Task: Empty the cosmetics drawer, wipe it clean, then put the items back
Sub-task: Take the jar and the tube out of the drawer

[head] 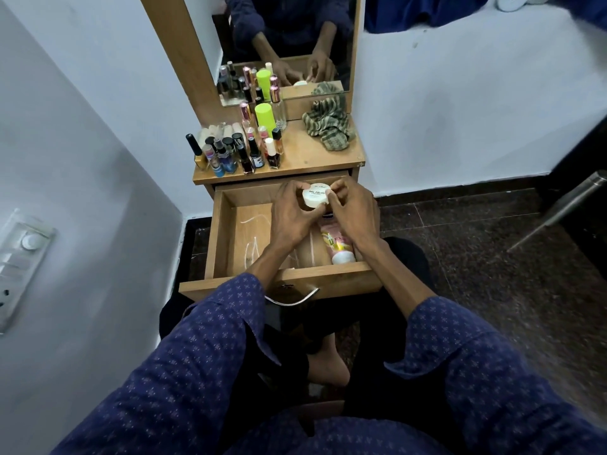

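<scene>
The wooden drawer (226,231) is pulled out below the dresser top. Above its middle, my left hand (292,218) and my right hand (353,211) both grip a small round white jar (315,197) labelled nail polish remover. In the drawer's right side lies a pink tube (338,246) with a white cap, partly hidden under my right hand. The left half of the drawer floor shows bare wood with pale streaks. Several nail polish and perfume bottles (243,149) and a neon green can (264,116) stand on the dresser top.
A striped green cloth (328,126) lies crumpled at the right back of the dresser top (312,152). A mirror (289,44) stands behind it. White walls close in on the left and right. A metal chair leg (565,205) crosses the dark floor at right.
</scene>
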